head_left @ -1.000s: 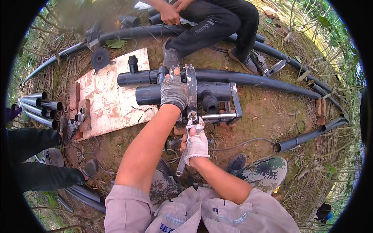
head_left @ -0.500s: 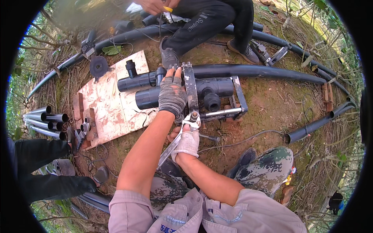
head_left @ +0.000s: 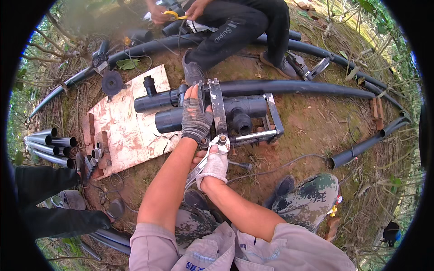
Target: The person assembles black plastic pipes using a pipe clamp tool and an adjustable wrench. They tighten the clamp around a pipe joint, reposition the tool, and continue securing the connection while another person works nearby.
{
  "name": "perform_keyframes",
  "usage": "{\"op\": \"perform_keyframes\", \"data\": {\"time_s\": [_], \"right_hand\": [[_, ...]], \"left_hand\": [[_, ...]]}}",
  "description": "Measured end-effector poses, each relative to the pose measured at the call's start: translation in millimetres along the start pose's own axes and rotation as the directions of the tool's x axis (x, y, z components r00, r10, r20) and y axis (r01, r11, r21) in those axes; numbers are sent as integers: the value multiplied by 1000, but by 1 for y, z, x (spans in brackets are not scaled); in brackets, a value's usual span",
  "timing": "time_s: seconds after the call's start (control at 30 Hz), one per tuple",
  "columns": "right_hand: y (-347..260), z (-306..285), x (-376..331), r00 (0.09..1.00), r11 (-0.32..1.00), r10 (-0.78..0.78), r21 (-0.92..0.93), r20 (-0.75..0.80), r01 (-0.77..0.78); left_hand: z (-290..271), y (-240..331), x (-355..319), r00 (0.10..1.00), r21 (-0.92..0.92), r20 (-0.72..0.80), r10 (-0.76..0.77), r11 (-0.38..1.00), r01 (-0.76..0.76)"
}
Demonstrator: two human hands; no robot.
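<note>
the right hand grips the metal wrench, its long axis slanting from the clamp past that hand's left side; the left hand, nearly flat, rests farther out against the clamp.

green leaf, piled pipes (far left); reddish bricks

The right hand (gloved) partly hides the wrench.

the tee fitting is sitting in the clamp frame; the board is lying to their left, the pipe bundle is resting farther left, and the long pipe is stretching rightward.
</note>
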State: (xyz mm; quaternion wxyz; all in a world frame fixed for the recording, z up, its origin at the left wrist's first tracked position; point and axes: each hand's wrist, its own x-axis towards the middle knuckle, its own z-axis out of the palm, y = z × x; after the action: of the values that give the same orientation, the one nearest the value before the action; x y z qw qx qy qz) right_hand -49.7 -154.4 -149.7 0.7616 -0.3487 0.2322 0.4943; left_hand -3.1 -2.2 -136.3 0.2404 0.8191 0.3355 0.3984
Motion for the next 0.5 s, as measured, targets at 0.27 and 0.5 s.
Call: {"op": "perform_keyframes", "data": {"time_s": [0.27,0.5], "right_hand": [[-7,16,-13,998,998,-69,-1,13,69],[35,-24,-15,943,964,249,40,219,-264]], "left_hand": [[-8,32,18,940,153,106,-325,939,308],[-14,89,25,875,666,249,-414,730,155]]}}
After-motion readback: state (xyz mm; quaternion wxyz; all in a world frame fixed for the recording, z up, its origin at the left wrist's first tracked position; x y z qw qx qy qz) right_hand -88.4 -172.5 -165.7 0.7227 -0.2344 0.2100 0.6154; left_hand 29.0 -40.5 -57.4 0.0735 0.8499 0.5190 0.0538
